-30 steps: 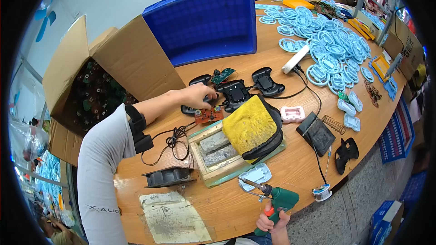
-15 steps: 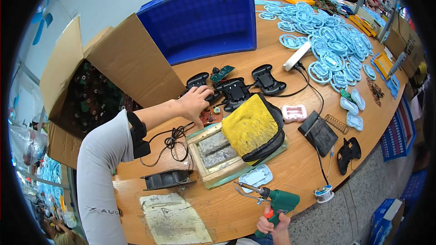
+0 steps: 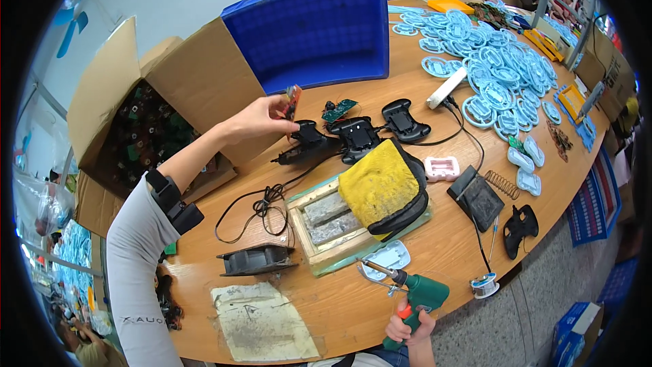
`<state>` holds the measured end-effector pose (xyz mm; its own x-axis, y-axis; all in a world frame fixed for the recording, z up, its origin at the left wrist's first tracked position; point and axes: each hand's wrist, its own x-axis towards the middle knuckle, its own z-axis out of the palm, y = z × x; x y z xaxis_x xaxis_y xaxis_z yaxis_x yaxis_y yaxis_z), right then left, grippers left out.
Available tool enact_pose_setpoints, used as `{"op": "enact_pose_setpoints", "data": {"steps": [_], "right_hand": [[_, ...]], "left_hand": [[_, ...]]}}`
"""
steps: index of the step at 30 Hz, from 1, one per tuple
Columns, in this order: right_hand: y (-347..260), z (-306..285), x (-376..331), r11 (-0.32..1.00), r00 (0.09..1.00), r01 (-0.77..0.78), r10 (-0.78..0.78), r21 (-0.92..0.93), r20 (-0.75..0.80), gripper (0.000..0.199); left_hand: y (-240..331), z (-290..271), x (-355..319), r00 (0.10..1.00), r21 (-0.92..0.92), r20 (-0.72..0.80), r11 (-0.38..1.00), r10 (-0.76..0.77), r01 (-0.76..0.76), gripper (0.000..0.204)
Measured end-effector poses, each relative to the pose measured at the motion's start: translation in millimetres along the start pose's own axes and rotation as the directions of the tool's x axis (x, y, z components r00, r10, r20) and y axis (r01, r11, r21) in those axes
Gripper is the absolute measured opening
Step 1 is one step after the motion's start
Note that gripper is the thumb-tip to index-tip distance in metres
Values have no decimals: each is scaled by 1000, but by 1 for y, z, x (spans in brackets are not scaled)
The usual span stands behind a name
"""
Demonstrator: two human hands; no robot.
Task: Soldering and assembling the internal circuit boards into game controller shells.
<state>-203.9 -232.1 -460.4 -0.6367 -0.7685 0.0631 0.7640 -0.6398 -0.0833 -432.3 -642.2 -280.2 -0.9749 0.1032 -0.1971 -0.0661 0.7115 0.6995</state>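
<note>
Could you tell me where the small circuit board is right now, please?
In the head view, the left hand holds the circuit board in the air at upper centre, in front of the blue bin and above the black controller shells.

- The wooden tabletop (image 3: 380,299) curves from lower left to upper right.
- Just beyond the left hand's fingers (image 3: 277,110): an open cardboard box (image 3: 197,95) and a blue plastic crate (image 3: 312,30).
- Just below those fingers: black controller shells (image 3: 356,134) and a black cable (image 3: 261,200).
- Nearer the right hand's fingers (image 3: 401,329): a wooden tray (image 3: 326,231) under a yellow cloth (image 3: 380,183), a small black fan (image 3: 255,259), a stained paper sheet (image 3: 261,319), a solder spool (image 3: 485,285).
- Far right of both: heaped light-blue plastic parts (image 3: 502,88).
</note>
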Motion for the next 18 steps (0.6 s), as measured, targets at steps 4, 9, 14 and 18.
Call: {"op": "enact_pose_setpoints", "data": {"steps": [4, 9, 14, 18], "right_hand": [[1, 0, 1, 1000, 1000, -4, 4, -20, 22, 50], [2, -1, 1, 997, 1000, 2, -1, -71, 6, 47], [2, -1, 1, 994, 1000, -4, 5, -107, 5, 47], [5, 5, 7, 984, 1000, -20, 16, -176, -23, 48]], "left_hand": [[14, -15, -25, 988, -130, -128, 989, -83, 66, 48], [49, -26, -73, 954, -311, -296, 949, -49, -48, 39], [92, -45, -154, 888, -389, -459, 895, 17, -219, 33], [82, -51, -243, 820, -400, -567, 845, 75, -355, 36]]}}
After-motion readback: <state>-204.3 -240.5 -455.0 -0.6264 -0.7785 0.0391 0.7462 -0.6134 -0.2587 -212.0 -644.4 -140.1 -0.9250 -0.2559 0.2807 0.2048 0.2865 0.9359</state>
